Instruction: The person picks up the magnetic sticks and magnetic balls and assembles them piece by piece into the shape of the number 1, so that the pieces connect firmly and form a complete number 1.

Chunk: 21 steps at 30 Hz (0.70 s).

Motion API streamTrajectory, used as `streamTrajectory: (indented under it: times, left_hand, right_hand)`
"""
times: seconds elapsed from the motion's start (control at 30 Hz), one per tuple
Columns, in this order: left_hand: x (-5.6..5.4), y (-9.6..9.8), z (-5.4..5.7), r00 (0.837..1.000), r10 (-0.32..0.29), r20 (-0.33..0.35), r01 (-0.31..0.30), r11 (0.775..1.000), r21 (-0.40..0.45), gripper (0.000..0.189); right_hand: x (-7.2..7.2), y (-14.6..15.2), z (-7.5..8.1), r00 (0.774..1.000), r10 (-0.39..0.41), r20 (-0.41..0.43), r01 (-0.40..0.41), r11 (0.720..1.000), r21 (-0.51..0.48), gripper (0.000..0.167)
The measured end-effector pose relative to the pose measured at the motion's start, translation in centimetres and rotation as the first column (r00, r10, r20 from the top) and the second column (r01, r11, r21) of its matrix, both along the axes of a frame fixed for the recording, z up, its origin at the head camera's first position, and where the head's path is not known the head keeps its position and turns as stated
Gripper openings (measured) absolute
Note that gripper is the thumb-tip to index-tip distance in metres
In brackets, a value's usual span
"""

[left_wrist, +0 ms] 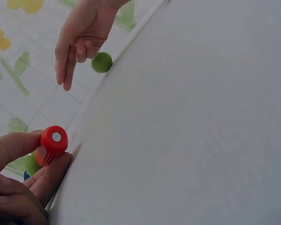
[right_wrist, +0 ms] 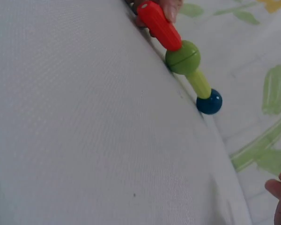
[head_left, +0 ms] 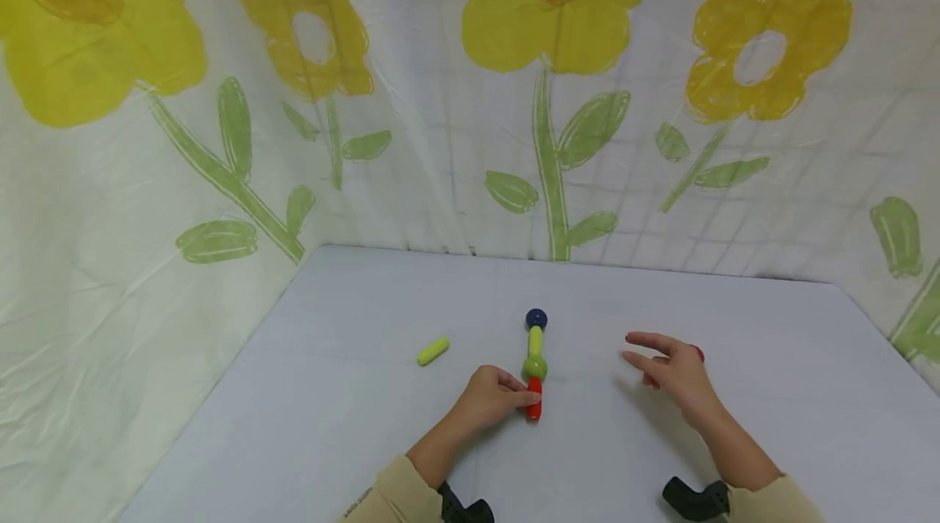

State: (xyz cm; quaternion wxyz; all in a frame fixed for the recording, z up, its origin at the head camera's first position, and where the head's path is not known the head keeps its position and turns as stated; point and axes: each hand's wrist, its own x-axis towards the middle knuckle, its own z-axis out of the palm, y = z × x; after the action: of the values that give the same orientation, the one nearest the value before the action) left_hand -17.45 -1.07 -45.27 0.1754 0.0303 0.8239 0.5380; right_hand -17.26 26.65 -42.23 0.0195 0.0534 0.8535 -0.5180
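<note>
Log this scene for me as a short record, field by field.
Left hand: left hand pinches the red rod
Right hand: right hand above the table, holding nothing visible
Chain, far to near: blue ball, lime rod, green ball, red rod
Loose: lime stick, left of the chain
Near right hand: red piece mostly hidden in head view; another green ball in left wrist view; unclear whether these are one
Surface: white table
Backdrop: flowered cloth

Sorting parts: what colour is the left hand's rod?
The rod is red, clearest from the right wrist.
</note>
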Motion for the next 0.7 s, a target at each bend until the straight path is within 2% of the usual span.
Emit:
streamTrajectory:
  times: [0.3, 0.5, 0.7]
  left_hand:
    - [0.0, 0.0, -0.1, 1.000, -0.001, -0.002, 0.001, 1.000, -0.010, 0.028]
    - [0.1, 0.0, 0.1, 1.000, -0.001, 0.003, 0.001, 1.000, -0.020, 0.027]
    - [0.1, 0.0, 0.2, 1.000, 0.002, 0.007, -0.002, 1.000, -0.019, 0.027]
  right_hand:
    - [0.5, 1.9, -0.1, 0.998, -0.016, -0.052, 0.020, 0.996, 0.081, 0.058]
    - [0.6, 3.0, -0.1, 0.998, -0.039, -0.055, 0.045, 0.992, 0.121, 0.059]
    - [0.9, 3.7, -0.4, 0.995, -0.056, -0.083, 0.068, 0.988, 0.137, 0.055]
